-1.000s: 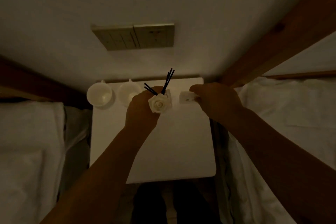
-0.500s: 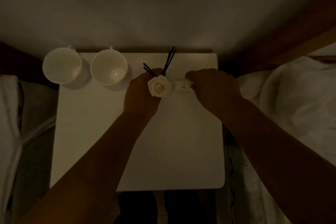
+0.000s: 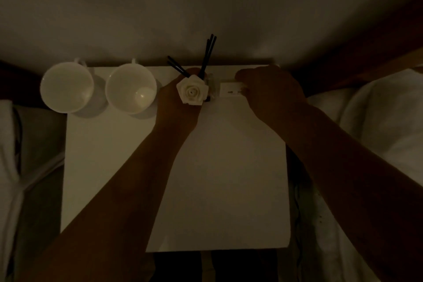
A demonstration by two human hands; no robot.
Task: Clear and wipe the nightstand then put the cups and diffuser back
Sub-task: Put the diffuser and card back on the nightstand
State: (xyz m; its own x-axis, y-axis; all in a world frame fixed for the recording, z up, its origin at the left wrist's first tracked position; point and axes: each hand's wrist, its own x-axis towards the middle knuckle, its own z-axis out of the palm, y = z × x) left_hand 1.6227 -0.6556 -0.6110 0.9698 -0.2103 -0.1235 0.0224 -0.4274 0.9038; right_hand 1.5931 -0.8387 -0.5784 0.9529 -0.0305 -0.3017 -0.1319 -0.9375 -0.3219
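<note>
L hand [image 3: 177, 101] still gripping diffuser [image 3: 193, 91] at nightstand [image 3: 229, 178] back edge, R hand [image 3: 272, 91] pinching small white box [image 3: 230, 91]; cups [image 3: 66, 87] already back, nearly done.

white nightstand [image 3: 219, 178] top, back edge at wall: 2 white cups [image 3: 66, 87] [image 3: 131, 88] upright, side by side at back-left corner, handles twd wall; diffuser [image 3: 194, 89] w/ cream rose + dark reeds upright just right of them, mid-back.
</note>
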